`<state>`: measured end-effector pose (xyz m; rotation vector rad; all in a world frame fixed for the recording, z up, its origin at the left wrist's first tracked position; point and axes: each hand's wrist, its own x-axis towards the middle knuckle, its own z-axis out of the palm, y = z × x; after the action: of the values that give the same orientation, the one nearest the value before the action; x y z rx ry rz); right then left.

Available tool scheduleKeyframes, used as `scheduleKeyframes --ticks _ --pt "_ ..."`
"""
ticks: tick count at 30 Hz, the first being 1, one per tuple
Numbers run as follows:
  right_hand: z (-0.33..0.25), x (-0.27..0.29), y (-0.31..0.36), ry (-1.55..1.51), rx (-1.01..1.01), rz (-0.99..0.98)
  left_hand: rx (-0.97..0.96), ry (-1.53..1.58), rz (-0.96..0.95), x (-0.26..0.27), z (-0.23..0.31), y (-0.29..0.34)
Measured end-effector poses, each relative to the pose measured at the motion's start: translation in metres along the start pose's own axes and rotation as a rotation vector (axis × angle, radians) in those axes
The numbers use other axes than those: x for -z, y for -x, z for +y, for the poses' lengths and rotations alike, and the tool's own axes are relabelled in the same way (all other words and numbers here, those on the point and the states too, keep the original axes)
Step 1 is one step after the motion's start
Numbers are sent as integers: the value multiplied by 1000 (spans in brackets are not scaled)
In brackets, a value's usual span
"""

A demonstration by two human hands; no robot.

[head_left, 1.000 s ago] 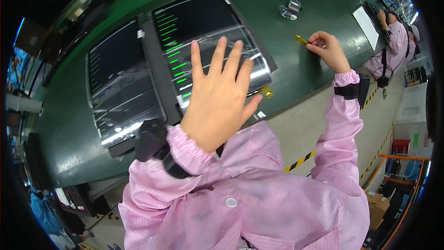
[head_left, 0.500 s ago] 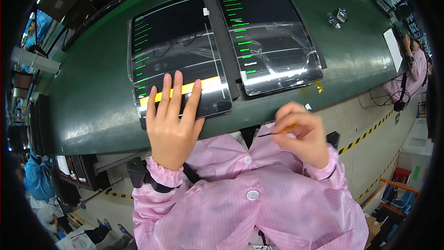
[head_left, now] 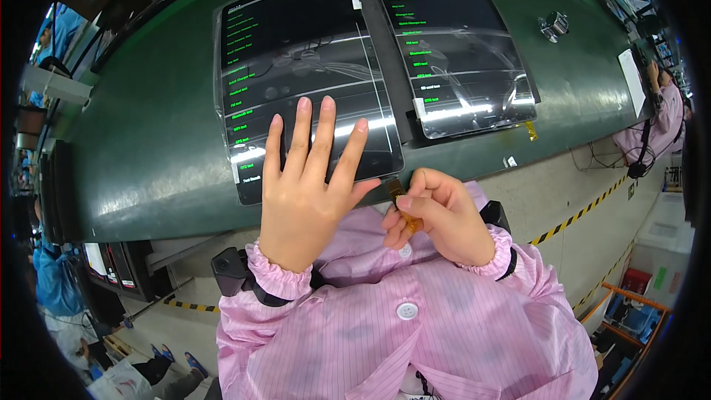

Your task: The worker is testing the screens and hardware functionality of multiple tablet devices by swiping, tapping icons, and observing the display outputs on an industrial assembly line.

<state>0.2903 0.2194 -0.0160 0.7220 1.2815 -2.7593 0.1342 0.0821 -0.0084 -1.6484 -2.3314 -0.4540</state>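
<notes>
My left hand (head_left: 302, 196) is spread flat, its fingers over the lower part of a black tablet (head_left: 289, 37) covered in clear film. Green lines of text run down that tablet's left side. Close to its lower right corner, my right hand (head_left: 455, 226) pinches a small dark strip with an amber part (head_left: 395, 189), which looks like a flexible circuit piece. The fingers partly hide this strip. A second filmed tablet (head_left: 452, 26) with a similar lit list lies to the right, touched by neither hand.
Both tablets lie on a green worktable (head_left: 163, 118). A shiny metal object (head_left: 554, 27) sits at its far right, and amber tape (head_left: 532, 132) sticks out by the second tablet. A white sheet (head_left: 632, 83) lies near a seated person in pink (head_left: 652, 122).
My right hand has moved left toward the left tablet's lower corner, and the dark and amber strip now shows more. The yellow bar on the left tablet's screen is gone.
</notes>
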Motion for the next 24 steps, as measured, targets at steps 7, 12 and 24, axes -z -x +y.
scheduleKeyframes --ticks 7,12,24 --pt "4 -9 -2 -102 -13 20 4 18 19 -3 0 2" --pt "4 -10 -3 -121 1 33 20 51 13 -2 1 2" --pt "-6 -9 -1 502 304 291 47 177 -35 9 -2 2"
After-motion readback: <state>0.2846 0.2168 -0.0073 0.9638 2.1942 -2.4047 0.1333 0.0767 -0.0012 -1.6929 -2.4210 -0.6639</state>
